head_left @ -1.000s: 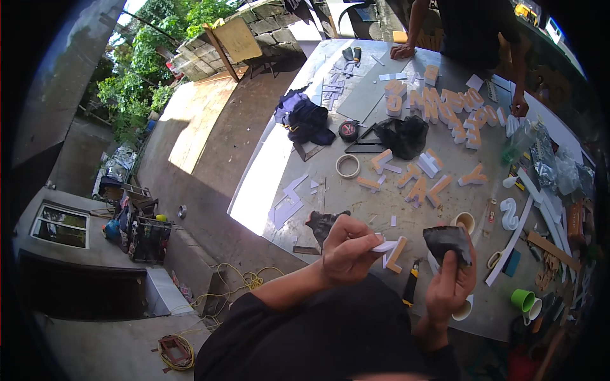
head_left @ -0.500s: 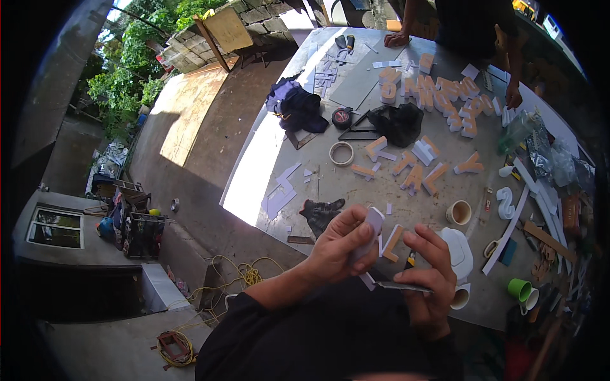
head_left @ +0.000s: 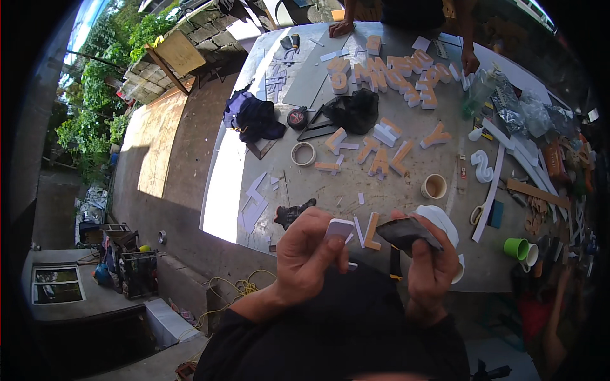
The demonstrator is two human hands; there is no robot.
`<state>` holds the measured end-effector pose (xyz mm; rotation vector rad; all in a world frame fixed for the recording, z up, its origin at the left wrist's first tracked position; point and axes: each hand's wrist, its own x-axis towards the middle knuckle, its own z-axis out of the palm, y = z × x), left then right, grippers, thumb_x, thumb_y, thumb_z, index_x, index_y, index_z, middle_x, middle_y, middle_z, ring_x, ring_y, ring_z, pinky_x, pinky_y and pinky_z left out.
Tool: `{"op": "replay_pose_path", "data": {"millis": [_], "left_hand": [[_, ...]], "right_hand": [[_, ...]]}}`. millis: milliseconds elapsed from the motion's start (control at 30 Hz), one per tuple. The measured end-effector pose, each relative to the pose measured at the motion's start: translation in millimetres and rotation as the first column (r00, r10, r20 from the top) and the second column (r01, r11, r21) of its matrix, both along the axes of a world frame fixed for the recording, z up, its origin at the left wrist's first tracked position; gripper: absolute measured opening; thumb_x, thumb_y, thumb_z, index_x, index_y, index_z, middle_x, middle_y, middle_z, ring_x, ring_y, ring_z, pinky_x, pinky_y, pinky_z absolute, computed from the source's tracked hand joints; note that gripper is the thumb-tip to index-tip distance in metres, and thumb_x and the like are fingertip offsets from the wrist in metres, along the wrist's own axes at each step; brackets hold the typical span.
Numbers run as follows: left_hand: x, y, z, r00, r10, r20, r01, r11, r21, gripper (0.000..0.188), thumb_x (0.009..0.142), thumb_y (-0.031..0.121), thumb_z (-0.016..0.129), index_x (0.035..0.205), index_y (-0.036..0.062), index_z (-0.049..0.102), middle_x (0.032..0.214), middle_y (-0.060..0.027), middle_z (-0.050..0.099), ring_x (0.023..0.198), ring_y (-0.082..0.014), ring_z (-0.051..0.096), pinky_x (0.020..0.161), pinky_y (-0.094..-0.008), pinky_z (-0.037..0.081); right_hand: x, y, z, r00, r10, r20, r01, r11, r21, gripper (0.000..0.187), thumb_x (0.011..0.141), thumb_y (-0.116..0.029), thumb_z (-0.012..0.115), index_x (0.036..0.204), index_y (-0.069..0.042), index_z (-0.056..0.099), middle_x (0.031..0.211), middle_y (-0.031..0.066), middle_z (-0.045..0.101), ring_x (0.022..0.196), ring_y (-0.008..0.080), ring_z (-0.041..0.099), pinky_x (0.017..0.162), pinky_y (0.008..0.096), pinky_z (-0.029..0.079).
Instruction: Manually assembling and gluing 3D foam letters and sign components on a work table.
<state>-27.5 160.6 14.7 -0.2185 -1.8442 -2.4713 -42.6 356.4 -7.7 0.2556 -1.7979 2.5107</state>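
- Head view: the left hand (head_left: 308,254) grips the white piece (head_left: 339,227) between thumb and fingers, left of the cup (head_left: 434,187) and nearer the wearer.
- The right hand (head_left: 429,270) pinches the dark sheet (head_left: 406,235), thumb over its near side, on the wearer's side of the cup.
- The piece looks light and stiff, perhaps foam or plastic board; its smooth face could slip, and a thin end might dent or snap. Its broad faces seem the best hold, close to the end being handled.
- The sheet bends, so it is probably light and limp, rough if abrasive; pinching it near the fold should keep it firm.
- Fingers hide the piece's middle; whether the white end below the left fist belongs to it, I cannot tell.
- The sheet's underside is out of sight, and the right hand covers part of the white box (head_left: 440,221) below the cup.
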Motion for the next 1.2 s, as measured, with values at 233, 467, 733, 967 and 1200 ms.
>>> {"op": "replay_pose_path", "data": {"millis": [233, 467, 733, 967, 1200], "left_hand": [[-15, 11, -11, 0.828, 0.163, -0.537, -0.466, 0.732, -0.497, 0.028, 0.077, -0.008, 0.075, 0.102, 0.0007, 0.063, 0.092, -0.0125, 0.065, 0.082, -0.0247, 0.065, 0.071, -0.0338, 0.052], [-26, 10, -12, 0.681, 0.011, -0.732, -0.62, 0.541, -0.568, 0.031, 0.073, -0.007, 0.077, 0.1, 0.0013, 0.065, 0.092, -0.0088, 0.067, 0.084, -0.0257, 0.067, 0.073, -0.0335, 0.052], [-29, 14, -8, 0.629, -0.094, -0.772, -0.636, 0.508, -0.581, 0.022, 0.078, -0.003, 0.075, 0.098, -0.0032, 0.065, 0.088, -0.0139, 0.066, 0.078, -0.027, 0.069, 0.068, -0.0367, 0.058], [-31, 16, -4, 0.607, -0.133, -0.784, -0.661, 0.463, -0.591, 0.027, 0.072, -0.006, 0.075, 0.098, -0.001, 0.069, 0.089, -0.0082, 0.066, 0.079, -0.0232, 0.069, 0.066, -0.0345, 0.057], [-34, 16, 0, 0.545, -0.222, -0.809, -0.671, 0.464, -0.579, 0.027, 0.072, -0.008, 0.072, 0.098, -0.001, 0.069, 0.089, -0.0063, 0.066, 0.078, -0.0206, 0.068, 0.063, -0.0328, 0.055]], "right_hand": [[-13, -15, -6, 0.969, -0.008, -0.245, 0.028, 0.997, 0.078, 0.034, 0.094, 0.008, 0.049, 0.127, 0.007, 0.057, 0.124, 0.0269, 0.063, 0.116, 0.0323, 0.064, 0.1, 0.036, 0.048], [-21, -28, -7, 0.886, 0.017, -0.464, 0.08, 0.979, 0.189, 0.047, 0.082, 0.017, 0.05, 0.127, 0.006, 0.059, 0.126, 0.028, 0.061, 0.119, 0.0369, 0.061, 0.099, 0.0393, 0.052], [-20, -26, -11, 0.889, 0.007, -0.457, 0.076, 0.984, 0.164, 0.051, 0.078, 0.019, 0.049, 0.126, 0.006, 0.06, 0.129, 0.0278, 0.059, 0.121, 0.0366, 0.06, 0.1, 0.0393, 0.051], [-21, -24, -12, 0.777, -0.062, -0.627, 0.266, 0.934, 0.237, 0.047, 0.08, 0.015, 0.053, 0.126, 0.007, 0.06, 0.129, 0.0273, 0.059, 0.12, 0.0373, 0.06, 0.1, 0.0399, 0.051], [-13, -20, -6, 0.962, 0.054, -0.269, -0.03, 0.995, 0.093, 0.049, 0.079, 0.016, 0.051, 0.126, 0.008, 0.058, 0.129, 0.0306, 0.058, 0.119, 0.0374, 0.06, 0.101, 0.0398, 0.05]]}}
